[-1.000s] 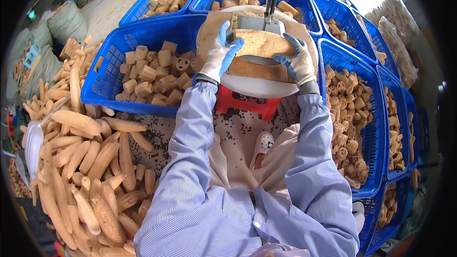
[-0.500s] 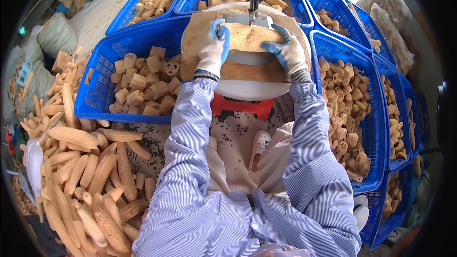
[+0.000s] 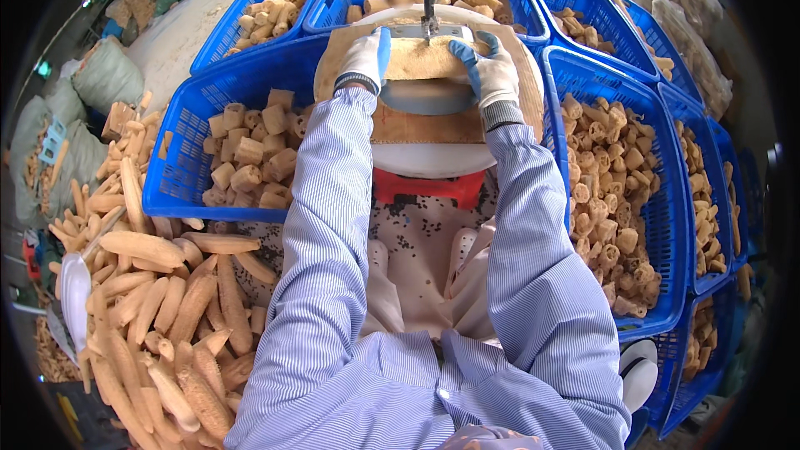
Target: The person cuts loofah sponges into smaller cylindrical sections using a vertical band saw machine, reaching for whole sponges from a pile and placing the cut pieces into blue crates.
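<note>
A dried loofah (image 3: 421,61) lies crosswise on a wooden board (image 3: 429,127), with its far edge against a thin upright saw blade (image 3: 429,23). My left hand (image 3: 365,61), in a white glove with blue fingers, is closed around the loofah's left end; part of its fingers is hidden. At the other end my right hand (image 3: 492,71), gloved alike, grips with the thumb on the near side and fingers over the far side. A metal plate (image 3: 403,32) is set around the blade, partly covered by the loofah.
Blue baskets stand around the board: one with cut loofah pieces (image 3: 153,192) at left, one with many short pieces (image 3: 682,225) at right, more behind. Whole loofahs (image 3: 187,304) are heaped at lower left. A red stool (image 3: 429,190) stands beneath the board.
The loofah and both hands have shifted slightly forward toward the blade. My left arm reaches farther ahead. The whole view has also swung a little.
</note>
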Action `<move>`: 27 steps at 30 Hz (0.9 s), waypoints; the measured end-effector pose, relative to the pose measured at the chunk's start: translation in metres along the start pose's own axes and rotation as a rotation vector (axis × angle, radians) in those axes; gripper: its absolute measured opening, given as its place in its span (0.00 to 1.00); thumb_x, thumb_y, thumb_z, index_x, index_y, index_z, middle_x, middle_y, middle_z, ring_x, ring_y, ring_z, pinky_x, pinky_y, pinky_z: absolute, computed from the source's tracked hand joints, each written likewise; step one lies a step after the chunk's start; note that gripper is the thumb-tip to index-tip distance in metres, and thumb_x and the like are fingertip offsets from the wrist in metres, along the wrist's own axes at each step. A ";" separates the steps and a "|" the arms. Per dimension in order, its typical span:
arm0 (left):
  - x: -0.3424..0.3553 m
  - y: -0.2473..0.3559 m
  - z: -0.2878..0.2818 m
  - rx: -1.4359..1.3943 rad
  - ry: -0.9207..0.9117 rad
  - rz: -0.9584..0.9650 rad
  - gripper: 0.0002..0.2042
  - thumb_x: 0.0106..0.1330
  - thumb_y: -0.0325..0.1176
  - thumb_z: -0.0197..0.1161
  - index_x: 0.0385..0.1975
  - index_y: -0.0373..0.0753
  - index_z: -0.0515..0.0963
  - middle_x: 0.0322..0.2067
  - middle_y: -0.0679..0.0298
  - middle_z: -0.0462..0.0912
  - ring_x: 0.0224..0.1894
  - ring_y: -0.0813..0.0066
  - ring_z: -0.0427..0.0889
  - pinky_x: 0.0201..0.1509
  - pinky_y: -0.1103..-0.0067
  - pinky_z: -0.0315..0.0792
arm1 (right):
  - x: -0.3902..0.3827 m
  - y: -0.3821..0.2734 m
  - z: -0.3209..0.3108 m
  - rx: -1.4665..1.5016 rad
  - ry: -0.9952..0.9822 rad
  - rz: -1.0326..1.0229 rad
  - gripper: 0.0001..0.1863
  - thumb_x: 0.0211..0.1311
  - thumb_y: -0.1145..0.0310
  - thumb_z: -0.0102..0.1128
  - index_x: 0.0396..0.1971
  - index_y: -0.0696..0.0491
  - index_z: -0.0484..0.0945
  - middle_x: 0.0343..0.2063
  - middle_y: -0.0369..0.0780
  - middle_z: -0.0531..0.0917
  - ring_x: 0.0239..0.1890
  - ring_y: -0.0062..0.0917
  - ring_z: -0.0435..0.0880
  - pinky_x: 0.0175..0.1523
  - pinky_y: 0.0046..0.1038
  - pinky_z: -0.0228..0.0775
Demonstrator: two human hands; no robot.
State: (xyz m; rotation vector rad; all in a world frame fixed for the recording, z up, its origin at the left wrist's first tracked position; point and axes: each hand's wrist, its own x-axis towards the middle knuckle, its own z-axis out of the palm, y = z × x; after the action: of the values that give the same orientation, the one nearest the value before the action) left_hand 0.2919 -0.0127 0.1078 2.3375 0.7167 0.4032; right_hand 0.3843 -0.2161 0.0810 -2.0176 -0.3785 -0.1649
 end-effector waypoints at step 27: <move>-0.027 -0.017 0.022 -0.668 0.109 0.046 0.27 0.62 0.49 0.67 0.58 0.43 0.73 0.40 0.66 0.81 0.36 0.79 0.79 0.35 0.79 0.75 | -0.004 -0.008 -0.012 0.359 -0.146 0.042 0.38 0.48 0.58 0.79 0.59 0.55 0.74 0.48 0.48 0.84 0.44 0.32 0.86 0.52 0.28 0.78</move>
State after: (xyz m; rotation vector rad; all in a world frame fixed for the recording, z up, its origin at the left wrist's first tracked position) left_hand 0.2737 -0.0285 0.0772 1.7107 0.4780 0.6768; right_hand 0.3782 -0.2246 0.0920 -1.6851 -0.4252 0.0739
